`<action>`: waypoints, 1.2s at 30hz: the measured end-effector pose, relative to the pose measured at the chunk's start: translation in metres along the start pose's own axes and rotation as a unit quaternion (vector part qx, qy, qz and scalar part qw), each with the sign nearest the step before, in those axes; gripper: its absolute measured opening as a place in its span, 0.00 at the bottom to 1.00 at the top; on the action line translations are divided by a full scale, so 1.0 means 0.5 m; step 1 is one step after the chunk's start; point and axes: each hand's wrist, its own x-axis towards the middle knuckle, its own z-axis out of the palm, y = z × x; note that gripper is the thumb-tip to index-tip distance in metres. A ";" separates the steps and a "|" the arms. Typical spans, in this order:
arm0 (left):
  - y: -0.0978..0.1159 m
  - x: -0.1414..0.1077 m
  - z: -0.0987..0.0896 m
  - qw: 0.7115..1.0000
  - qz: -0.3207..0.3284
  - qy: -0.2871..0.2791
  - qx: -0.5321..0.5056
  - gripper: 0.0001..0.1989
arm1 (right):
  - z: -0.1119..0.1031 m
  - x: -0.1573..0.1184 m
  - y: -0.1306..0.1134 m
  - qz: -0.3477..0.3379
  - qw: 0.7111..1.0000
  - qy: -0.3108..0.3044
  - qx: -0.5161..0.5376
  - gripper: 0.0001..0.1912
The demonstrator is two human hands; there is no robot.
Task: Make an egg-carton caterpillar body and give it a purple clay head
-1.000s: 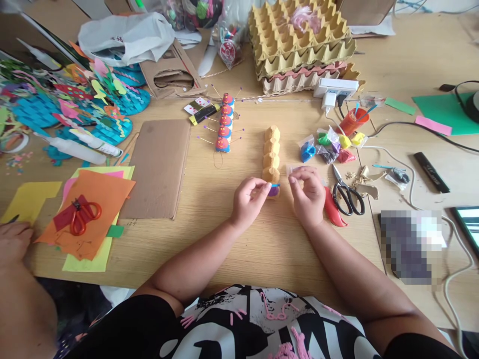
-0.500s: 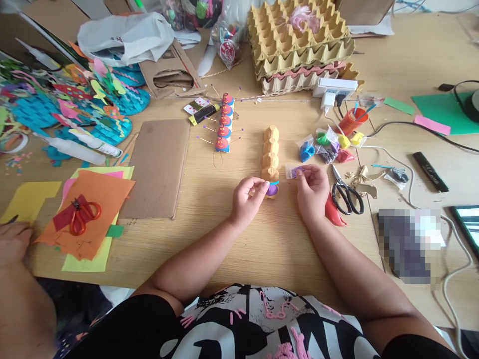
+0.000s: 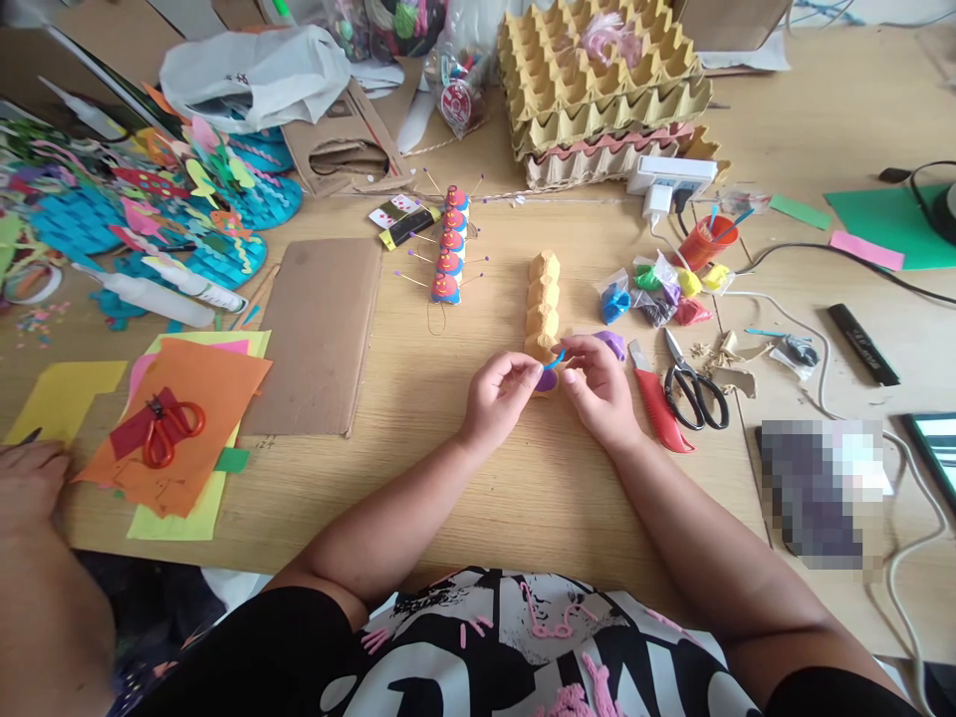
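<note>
My left hand pinches one end of a small, thin blue stick. My right hand is curled at its other end, the index fingertip touching it. Beneath the stick lies a yellowish egg-carton strip with a row of bumps. Purple clay covers its near bump, partly hidden by my fingers. Just beyond my right hand sits a purple clay packet. Beside that hand are a red utility knife and black-handled scissors.
A painted egg-carton caterpillar stands behind the hands. Clay packets and an orange cup are at right; egg trays are stacked behind. Left lie cardboard and coloured paper. Another person's hand rests far left.
My right hand has moved left, away from the purple clay packet, to the blue stick. The packet and red knife now show more fully. My left hand stays nearly still.
</note>
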 end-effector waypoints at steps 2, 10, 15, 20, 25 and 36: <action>-0.001 0.000 0.001 1.000 0.001 -0.003 -0.018 0.18 | 0.002 -0.001 0.001 0.000 1.000 -0.003 0.007 0.21; -0.005 -0.003 0.001 0.999 0.009 -0.011 -0.029 0.17 | 0.012 0.001 -0.002 0.002 0.993 -0.004 0.118 0.25; -0.005 -0.004 0.002 0.999 -0.003 -0.024 -0.032 0.18 | 0.009 0.004 -0.011 0.033 0.989 -0.025 0.140 0.25; -0.008 -0.002 0.002 0.999 -0.003 -0.018 -0.042 0.18 | 0.008 0.002 -0.019 0.056 0.992 -0.017 0.114 0.17; -0.005 -0.002 0.003 0.998 -0.016 -0.016 -0.065 0.18 | 0.011 0.001 -0.025 0.079 0.992 -0.015 0.100 0.21; -0.006 -0.002 0.004 0.997 -0.020 -0.021 -0.077 0.18 | 0.010 0.004 -0.031 0.041 0.995 -0.004 0.091 0.14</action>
